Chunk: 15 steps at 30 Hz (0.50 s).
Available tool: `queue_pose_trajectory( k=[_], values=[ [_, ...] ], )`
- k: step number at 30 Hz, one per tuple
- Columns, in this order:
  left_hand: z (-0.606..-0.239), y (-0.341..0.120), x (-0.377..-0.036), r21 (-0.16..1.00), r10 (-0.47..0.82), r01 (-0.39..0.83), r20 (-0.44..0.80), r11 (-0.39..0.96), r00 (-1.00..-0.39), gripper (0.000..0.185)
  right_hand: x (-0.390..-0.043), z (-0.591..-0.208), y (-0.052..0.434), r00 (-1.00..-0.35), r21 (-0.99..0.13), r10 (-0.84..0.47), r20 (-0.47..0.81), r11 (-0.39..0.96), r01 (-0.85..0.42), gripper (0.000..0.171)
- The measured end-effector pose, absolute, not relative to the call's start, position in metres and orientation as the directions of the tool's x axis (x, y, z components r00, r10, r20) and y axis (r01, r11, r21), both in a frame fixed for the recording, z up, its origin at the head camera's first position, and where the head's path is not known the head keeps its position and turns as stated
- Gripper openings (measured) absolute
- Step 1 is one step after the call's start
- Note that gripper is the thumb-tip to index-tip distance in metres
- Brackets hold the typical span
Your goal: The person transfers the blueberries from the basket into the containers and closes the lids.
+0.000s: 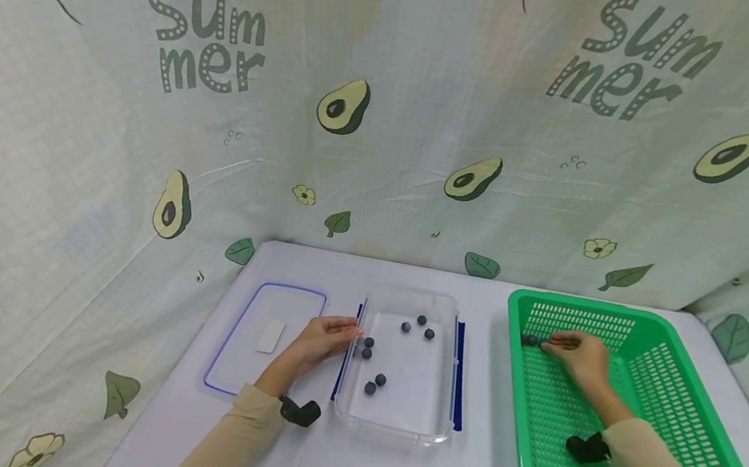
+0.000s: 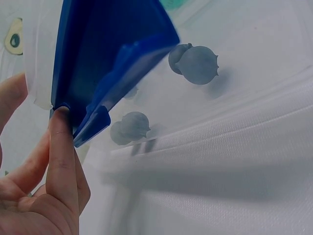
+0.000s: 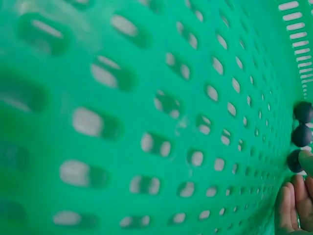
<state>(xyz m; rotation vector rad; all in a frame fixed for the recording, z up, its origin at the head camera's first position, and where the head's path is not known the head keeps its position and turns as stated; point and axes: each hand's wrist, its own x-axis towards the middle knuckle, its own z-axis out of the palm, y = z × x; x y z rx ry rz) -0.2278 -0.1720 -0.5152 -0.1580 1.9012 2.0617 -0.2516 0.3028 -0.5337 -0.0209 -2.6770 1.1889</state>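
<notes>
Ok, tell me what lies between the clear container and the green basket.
Head view: only bare white tabletop separates the clear container from the green basket; the container's blue side latch hangs at that edge.

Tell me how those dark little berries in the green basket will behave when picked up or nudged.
The berries look round, so they would probably roll if nudged. They appear small beside the right hand, so likely light and easy to pinch. The green basket has a slotted floor, which may catch them and slow rolling.

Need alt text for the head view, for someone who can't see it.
Right hand reaches for dark berries in a green basket; left hand touches the clear container holding more berries. A lid lies beside it.
</notes>
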Motion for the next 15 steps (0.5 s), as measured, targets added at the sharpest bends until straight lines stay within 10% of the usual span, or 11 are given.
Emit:
queue_pose_trajectory(
  k=[15],
  values=[
    [-0.5188, -0.173, -0.2282, 0.955, 0.177, -0.295, -0.284, -0.037, -0.942, 0.052, -0.2523, -0.5342, 0.2965, -0.958, -0.683, 0.071, 0.278, 0.716, -0.144, 0.022]
  ],
)
